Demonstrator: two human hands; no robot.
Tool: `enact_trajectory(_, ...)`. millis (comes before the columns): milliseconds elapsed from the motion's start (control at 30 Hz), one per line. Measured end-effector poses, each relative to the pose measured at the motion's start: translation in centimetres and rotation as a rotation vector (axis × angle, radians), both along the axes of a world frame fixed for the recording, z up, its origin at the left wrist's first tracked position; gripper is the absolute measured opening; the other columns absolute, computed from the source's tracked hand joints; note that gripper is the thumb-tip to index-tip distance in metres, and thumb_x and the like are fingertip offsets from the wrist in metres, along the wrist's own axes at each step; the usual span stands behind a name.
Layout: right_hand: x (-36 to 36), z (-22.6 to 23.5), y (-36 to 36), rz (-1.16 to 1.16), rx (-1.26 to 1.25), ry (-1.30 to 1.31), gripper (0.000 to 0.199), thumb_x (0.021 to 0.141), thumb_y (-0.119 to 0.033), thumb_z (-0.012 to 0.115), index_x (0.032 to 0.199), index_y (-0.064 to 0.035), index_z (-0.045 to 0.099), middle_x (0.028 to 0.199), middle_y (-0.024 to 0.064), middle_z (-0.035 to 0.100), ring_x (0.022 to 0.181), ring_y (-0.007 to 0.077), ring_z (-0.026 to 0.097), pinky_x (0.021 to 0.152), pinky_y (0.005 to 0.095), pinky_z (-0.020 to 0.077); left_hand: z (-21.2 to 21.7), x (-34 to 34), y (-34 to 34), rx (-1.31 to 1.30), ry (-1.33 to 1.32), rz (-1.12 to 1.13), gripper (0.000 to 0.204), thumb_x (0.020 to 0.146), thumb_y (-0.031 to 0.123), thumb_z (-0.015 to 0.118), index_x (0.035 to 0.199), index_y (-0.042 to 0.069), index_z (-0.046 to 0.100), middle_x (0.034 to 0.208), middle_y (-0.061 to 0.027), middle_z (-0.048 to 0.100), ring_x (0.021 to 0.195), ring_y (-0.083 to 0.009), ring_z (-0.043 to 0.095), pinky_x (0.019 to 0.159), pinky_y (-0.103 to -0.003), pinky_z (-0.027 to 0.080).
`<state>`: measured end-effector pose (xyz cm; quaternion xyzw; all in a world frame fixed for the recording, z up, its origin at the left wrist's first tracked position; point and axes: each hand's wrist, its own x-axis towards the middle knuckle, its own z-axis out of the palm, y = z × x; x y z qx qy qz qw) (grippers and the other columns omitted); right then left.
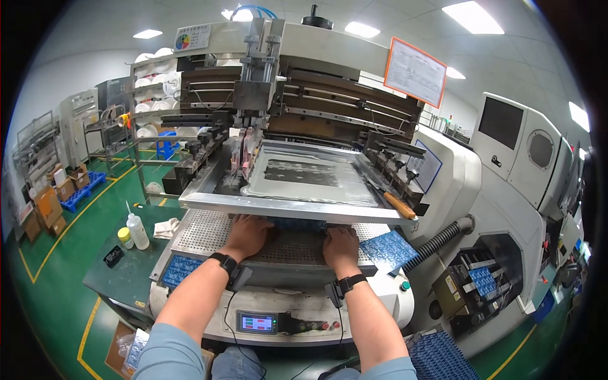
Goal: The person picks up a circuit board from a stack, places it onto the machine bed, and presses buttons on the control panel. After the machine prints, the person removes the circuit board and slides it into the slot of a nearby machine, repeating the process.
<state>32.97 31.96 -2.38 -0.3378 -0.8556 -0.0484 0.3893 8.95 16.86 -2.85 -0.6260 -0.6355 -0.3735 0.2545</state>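
A blue circuit board panel [296, 224] lies on the perforated metal table [202, 233] of a printing machine, mostly hidden beneath the front bar of a silver screen frame [285, 204]. My left hand [247, 235] is at the panel's left edge, its fingers partly covered by the frame. At the opposite edge, my right hand [341, 247] has its fingers curled against the panel. Both wrists wear black straps with small devices. Above the hands, the screen mesh [304, 193] carries grey paste, and a wooden-handled spatula [399, 205] rests at its right side.
More blue panels lie at the table's right [387, 249] and left front [182, 271]. A green side table [117, 278] holds a squeeze bottle [137, 231], a yellow-capped jar [125, 238] and a cloth [166, 228]. A control screen [257, 322] faces me. A ribbed hose [437, 244] runs right.
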Motion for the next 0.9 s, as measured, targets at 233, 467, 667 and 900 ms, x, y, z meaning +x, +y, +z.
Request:
enact_trajectory(233,7.7,-3.6,-10.9,0.452,0.258,0.116,0.016,0.075,-0.007,0.068,0.091,-0.0072,0.067,0.092,0.0118,0.064,0.093,0.0326,0.06,0.084,0.0444,0.0487,-0.6,-1.9,-13.8,0.198,-0.25,0.328,0.025,0.077,0.008,0.069,0.101,0.004,0.071,0.11,-0.0185,0.065,0.107,-0.0386,0.058,0.095,-0.047,0.044)
enact_trajectory(467,23.6,-16.6,-1.4,-0.145,-0.178,-0.013,0.036,0.075,-0.01,0.072,0.109,-0.0022,0.065,0.111,0.0197,0.063,0.109,0.039,0.058,0.093,0.0489,0.0464,-10.1,-7.4,-24.1,0.055,-0.443,0.696,0.027,0.079,0.013,0.072,0.104,0.006,0.068,0.111,-0.0137,0.063,0.108,-0.0355,0.056,0.095,-0.045,0.043)
enact_trajectory(667,25.6,-15.0,7.8,-0.535,-0.172,-0.067,0.041,0.084,-0.019,0.07,0.119,0.0021,0.063,0.127,0.0192,0.06,0.117,0.0389,0.058,0.098,0.0479,0.0474,-10.8,-8.6,-19.8,-0.283,-0.352,0.729,0.063,0.077,0.04,0.077,0.127,0.007,0.059,0.131,-0.0151,0.057,0.124,-0.0375,0.048,0.106,-0.049,0.036)
enact_trajectory(900,25.4,-13.0,8.5,-0.567,-0.356,-0.409,0.033,0.091,-0.032,0.062,0.093,-0.0015,0.074,0.118,0.0133,0.066,0.095,0.0345,0.069,0.086,0.0465,0.0541,-10.6,-7.3,-15.9,-0.501,-0.398,0.733,0.09,0.066,0.053,0.082,0.142,0.019,0.05,0.144,-0.017,0.048,0.133,-0.0375,0.044,0.108,-0.052,0.036)
